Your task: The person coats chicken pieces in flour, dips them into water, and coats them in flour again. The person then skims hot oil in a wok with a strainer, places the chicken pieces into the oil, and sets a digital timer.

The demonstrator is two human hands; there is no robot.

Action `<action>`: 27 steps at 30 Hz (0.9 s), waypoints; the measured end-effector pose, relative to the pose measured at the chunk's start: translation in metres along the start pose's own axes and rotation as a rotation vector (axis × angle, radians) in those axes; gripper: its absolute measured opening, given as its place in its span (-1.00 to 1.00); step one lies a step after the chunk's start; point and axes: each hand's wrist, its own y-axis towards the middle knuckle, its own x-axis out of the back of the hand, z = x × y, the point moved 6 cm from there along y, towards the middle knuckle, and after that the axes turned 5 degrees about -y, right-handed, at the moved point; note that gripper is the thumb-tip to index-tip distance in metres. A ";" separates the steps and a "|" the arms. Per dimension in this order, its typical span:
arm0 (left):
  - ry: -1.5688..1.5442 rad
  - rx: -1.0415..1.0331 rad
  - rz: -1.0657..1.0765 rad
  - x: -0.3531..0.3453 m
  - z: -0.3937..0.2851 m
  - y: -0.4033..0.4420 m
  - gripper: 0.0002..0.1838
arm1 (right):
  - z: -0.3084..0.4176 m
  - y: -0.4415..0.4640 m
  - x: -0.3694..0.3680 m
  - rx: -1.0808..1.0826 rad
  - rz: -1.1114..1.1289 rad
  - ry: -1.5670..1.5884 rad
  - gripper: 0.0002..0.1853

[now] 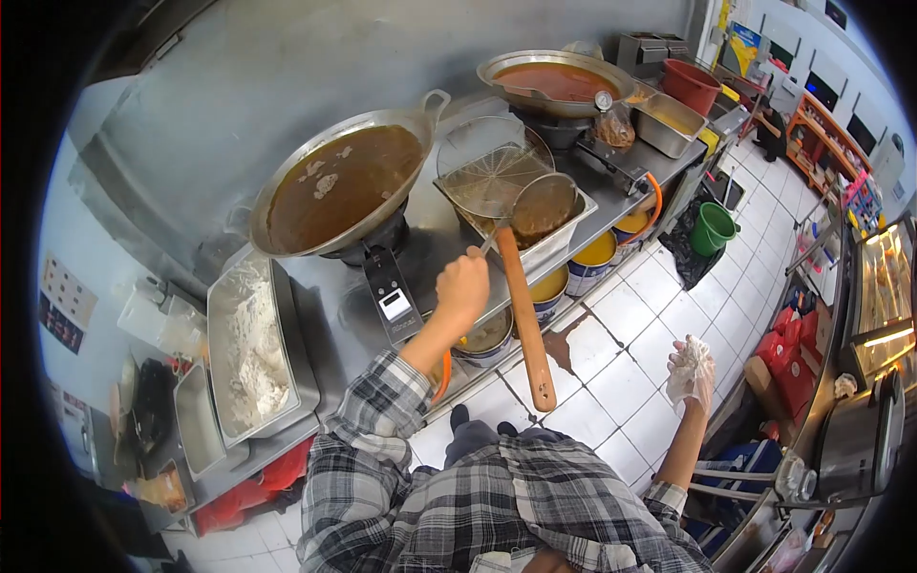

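My left hand [463, 286] is closed around the thin metal handle of a round sieve [544, 205]. The sieve's bowl, with dark residue in it, rests over a rectangular steel tray [564, 237]. Across the same tray lies a wide wire skimmer [482, 181], its long wooden handle [527, 329] jutting past the counter edge just right of my left hand. My right hand [690, 368], in a clear plastic glove, hangs out to the side above the floor. Its fingers look loosely spread, with nothing seen in them.
Two large woks, one [344, 191] with brown oil and another [554, 81] with reddish oil, stand on burners. A flour-filled tub [256, 353] sits left. Oil buckets [594, 256] line the counter's front. A green bucket [714, 229] and lit display case [884, 277] are right.
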 end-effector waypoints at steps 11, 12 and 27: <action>0.015 -0.055 -0.032 0.014 -0.007 -0.003 -0.92 | 0.007 0.012 -0.027 -0.031 -0.039 -0.027 -0.73; 0.014 -0.066 -0.028 0.018 -0.008 -0.003 -0.92 | 0.009 0.014 -0.027 -0.032 -0.038 -0.031 -0.73; -0.646 0.234 0.159 0.000 0.064 0.042 -0.84 | 0.002 0.014 -0.015 -0.056 0.051 -0.021 -0.66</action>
